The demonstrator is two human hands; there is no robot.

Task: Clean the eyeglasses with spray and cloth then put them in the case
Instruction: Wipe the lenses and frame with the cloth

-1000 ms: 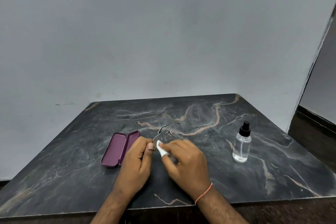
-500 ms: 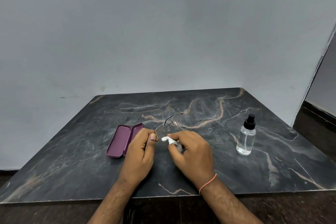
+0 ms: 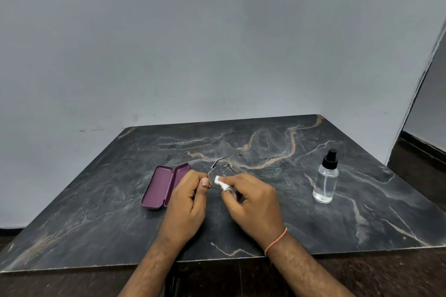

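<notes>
Thin wire-rimmed eyeglasses are held just above the dark marble table, near its middle. My left hand pinches the near rim of the frame between thumb and fingers. My right hand pinches a small white cloth and presses it against the near lens. The far lens and the temple arms stick out behind the hands. An open purple glasses case lies flat to the left of my left hand. A clear spray bottle with a black nozzle stands upright to the right.
The table's front edge runs close below my wrists, with a dark floor beyond its right side. A plain grey wall rises behind the table. Bare tabletop lies between my right hand and the bottle.
The cloth in my right hand has shifted a little across the near lens. The eyeglasses stay in my left hand's grip. The camera tilted slightly, moving the scene in the view.
</notes>
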